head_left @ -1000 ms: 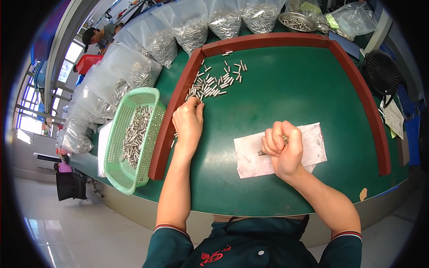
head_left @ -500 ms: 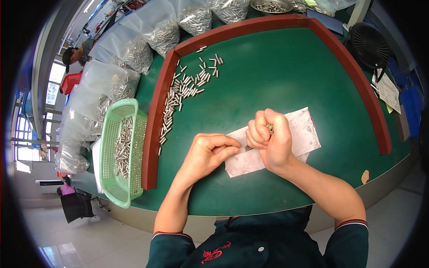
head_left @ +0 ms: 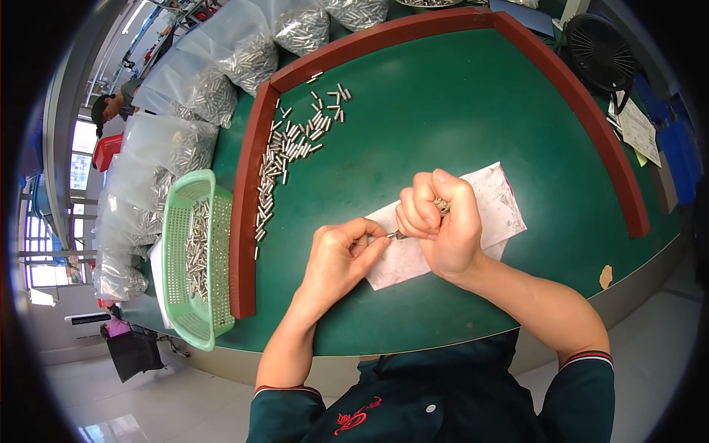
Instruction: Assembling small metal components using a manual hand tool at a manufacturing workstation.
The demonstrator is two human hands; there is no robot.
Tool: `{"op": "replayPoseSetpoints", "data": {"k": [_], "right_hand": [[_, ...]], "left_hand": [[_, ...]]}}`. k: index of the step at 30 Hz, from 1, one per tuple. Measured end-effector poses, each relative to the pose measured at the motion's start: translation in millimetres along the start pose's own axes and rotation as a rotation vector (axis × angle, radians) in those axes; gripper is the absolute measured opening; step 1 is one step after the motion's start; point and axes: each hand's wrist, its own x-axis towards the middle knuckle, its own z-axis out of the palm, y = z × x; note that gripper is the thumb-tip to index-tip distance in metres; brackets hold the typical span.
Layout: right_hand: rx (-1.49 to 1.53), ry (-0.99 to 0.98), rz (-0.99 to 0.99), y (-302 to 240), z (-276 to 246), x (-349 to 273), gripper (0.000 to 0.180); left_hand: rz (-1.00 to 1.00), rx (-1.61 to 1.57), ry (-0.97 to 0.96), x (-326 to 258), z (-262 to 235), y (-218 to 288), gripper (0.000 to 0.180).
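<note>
My left hand [head_left: 336,255] is closed in a pinch on a small metal pin [head_left: 390,235], whose end shows at the fingertips. Just to the right, my right hand [head_left: 448,232] wraps in a fist around a slim tool [head_left: 442,206] with a rough, tan handle end. The tool's dark metal tip [head_left: 401,235] pokes out toward the pin and seems to meet it. Most of the tool is hidden in my fist. Under both hands lies a smudged white cloth [head_left: 496,199]. Many loose silver pins [head_left: 295,144] are spread over the green table at the left.
A dark red raised border [head_left: 247,199] frames the work surface. Outside it stand a green plastic basket [head_left: 214,258] of pins and several clear bags [head_left: 255,55] of metal parts. A black fan [head_left: 600,55] and papers [head_left: 639,133] are at the right. Another person [head_left: 114,107] is at the far left.
The view has shifted slightly. My left fingertips and the tool's tip have come together, and the pin's end now shows between them. My right fist keeps its hold.
</note>
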Motion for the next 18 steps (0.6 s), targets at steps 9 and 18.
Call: {"op": "replayPoseSetpoints", "data": {"k": [9,18], "right_hand": [[-0.01,0.025,0.013,1.2,-0.6,-0.3,0.039],[-0.037,0.045,0.015,2.8,2.5,0.1,0.039]], "left_hand": [[-0.021,0.008,0.015,0.3,1.2,3.2,0.006],[-0.022,0.013,0.017,-0.7,1.2,4.6,0.005]]}}
